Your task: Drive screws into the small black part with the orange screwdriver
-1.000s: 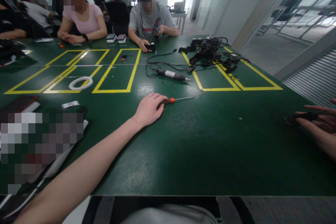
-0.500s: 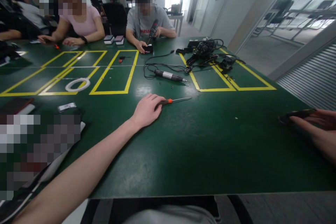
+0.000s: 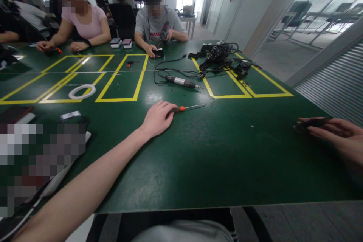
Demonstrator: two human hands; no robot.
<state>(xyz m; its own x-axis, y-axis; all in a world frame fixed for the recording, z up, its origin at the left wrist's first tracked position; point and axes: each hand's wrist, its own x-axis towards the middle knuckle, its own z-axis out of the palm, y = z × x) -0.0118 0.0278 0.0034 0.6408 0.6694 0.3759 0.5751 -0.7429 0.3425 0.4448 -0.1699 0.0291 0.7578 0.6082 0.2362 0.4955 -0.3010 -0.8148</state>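
Screwdriver (image 3: 185, 108) lies in the left grip (image 3: 159, 119), fingers closed round its handle, probably for steadiness on the worktop (image 3: 215, 159). Right grip (image 3: 342, 132) clasps a dark object (image 3: 309, 123) by one end, apparently leaving the other exposed.

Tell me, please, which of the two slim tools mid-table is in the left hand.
The orange-collared screwdriver: the left hand grips its dark handle, while the corded black-and-silver tool beyond it lies untouched.

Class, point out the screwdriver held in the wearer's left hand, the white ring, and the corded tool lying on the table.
Screwdriver (image 3: 182, 109), head view: its orange collar.
White ring (image 3: 71, 92), head view: left side.
Corded tool (image 3: 179, 81), head view: silver middle section.
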